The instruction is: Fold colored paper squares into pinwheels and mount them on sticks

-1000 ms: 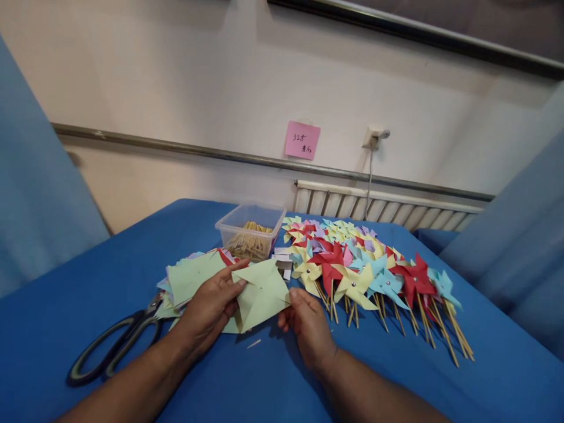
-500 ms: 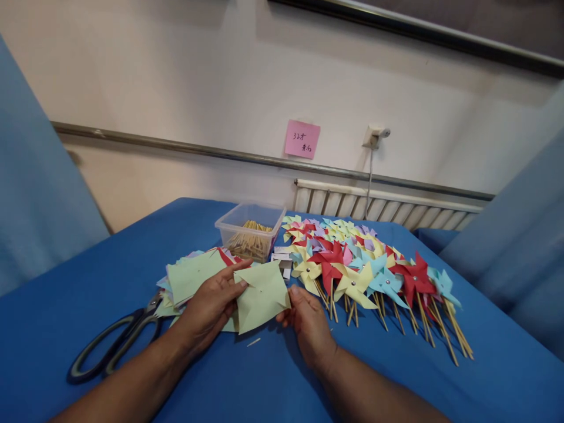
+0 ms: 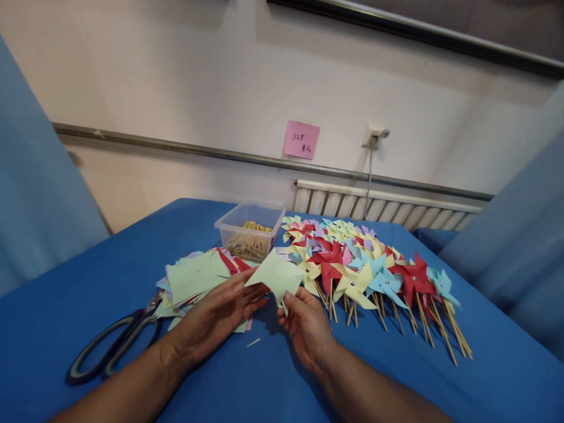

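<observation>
The right hand [image 3: 306, 332] pinches a pale green paper [image 3: 277, 275] by its six o'clock corner, held above the blue surface [image 3: 264, 388]. The left hand [image 3: 218, 320] is loosely open at the paper's eight o'clock; from here I can't tell whether they touch. Pinwheels [image 3: 359, 288] spread toward three o'clock.

The tub [image 3: 224, 230] stands on the table [image 3: 247, 388], sticks [image 3: 253, 236] in it; right of it lie the pinwheels [image 3: 353, 284]; before it, leftward, the stack [image 3: 198, 273]; farther before and left of it, the scissors [image 3: 140, 320]; before it, rightward, the sheet [image 3: 275, 270], in the right hand [image 3: 306, 326]; behind it, the wall [image 3: 176, 76]; behind it, rightward, the radiator [image 3: 339, 204].
</observation>
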Available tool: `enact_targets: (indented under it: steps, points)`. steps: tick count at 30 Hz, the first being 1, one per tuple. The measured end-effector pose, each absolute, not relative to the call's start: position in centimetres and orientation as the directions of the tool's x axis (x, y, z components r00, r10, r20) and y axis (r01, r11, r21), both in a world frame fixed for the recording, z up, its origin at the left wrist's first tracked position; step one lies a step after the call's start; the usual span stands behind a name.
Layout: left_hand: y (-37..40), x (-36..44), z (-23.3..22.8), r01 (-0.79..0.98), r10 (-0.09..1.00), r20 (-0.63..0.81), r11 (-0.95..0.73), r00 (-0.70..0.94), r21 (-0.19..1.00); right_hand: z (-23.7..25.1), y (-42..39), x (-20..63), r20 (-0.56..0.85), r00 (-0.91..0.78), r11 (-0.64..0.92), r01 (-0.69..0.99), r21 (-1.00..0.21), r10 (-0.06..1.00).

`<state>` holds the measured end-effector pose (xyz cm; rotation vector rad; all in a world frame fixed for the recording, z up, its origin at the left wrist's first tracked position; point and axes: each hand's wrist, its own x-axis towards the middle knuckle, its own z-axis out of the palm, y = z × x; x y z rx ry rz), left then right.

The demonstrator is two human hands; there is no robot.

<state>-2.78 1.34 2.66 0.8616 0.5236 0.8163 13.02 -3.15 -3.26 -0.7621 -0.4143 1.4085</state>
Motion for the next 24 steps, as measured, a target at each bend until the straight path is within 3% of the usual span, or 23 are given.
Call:
enact_targets:
  steps: [5, 10, 13, 19, 24]
  points:
    - [0.4, -1.8, 2.2, -0.276, 0.717, -0.065, 0.348, 0.694, 0.896, -3.4, -3.2, 12.5, -0.107, 0.119, -0.012, -0.616, -0.788, 0.987]
    - [0.8, -1.6, 1.5, -0.214, 0.862, -0.174, 0.306, 0.476, 0.928, -3.8, -3.4, 12.2, 0.012, 0.101, 0.055, -0.433, -0.900, 0.995]
    - [1.3, -2.0, 1.5, -0.225, 0.873, -0.188, 0.315, 0.450, 0.922, -3.9, -3.9, 12.1, 0.098, 0.122, 0.130, -0.294, -0.947, 0.988]
    - [1.8, -2.3, 1.9, -0.267, 0.894, -0.221, 0.340, 0.389, 0.902, -4.1, -4.8, 11.9, 0.292, 0.270, 0.334, -0.125, -0.934, 0.918]
    - [1.7, -2.4, 1.7, -0.260, 0.879, -0.212, 0.345, 0.428, 0.902, -4.2, -4.9, 12.5, 0.418, 0.096, 0.406, 0.120, -0.906, 0.903]
